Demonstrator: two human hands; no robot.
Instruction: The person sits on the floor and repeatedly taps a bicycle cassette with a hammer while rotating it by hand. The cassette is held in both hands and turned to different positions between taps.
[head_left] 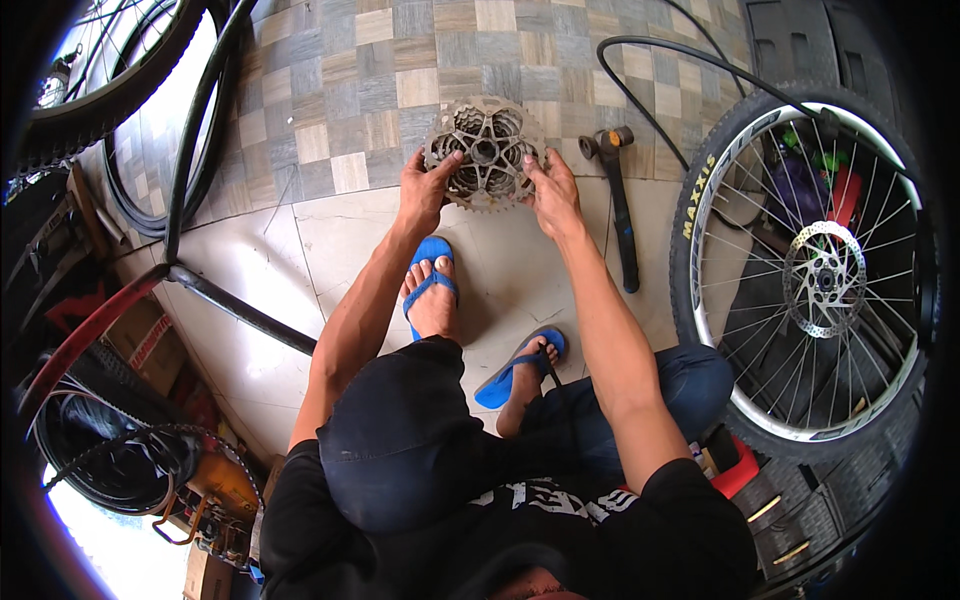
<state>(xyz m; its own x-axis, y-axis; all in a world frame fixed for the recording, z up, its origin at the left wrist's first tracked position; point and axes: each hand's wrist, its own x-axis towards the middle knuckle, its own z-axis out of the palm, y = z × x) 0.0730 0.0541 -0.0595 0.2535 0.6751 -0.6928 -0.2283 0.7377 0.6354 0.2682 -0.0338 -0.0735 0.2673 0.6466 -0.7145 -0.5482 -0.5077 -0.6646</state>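
Both my hands grip a bicycle cassette (pixel 484 184), a dirty grey stack of toothed sprockets with a spidered carrier and a hole at its middle. My left hand (pixel 425 188) closes on its left rim, thumb over the face. On the opposite rim my right hand (pixel 553 192) is closed the same way. The fingers beneath the cassette are hidden. It is held out in front of me, beyond my feet. A mallet (pixel 621 210) with a black handle lies on the floor just right of my right hand.
At the right, a bicycle wheel (pixel 690 250) with a knobby tyre and disc rotor lies beside a black hose (pixel 640 42). A red and black frame (pixel 172 272) and tyres (pixel 110 130) crowd the left. Under me are light tiles (pixel 350 235) and my blue sandals (pixel 433 290).
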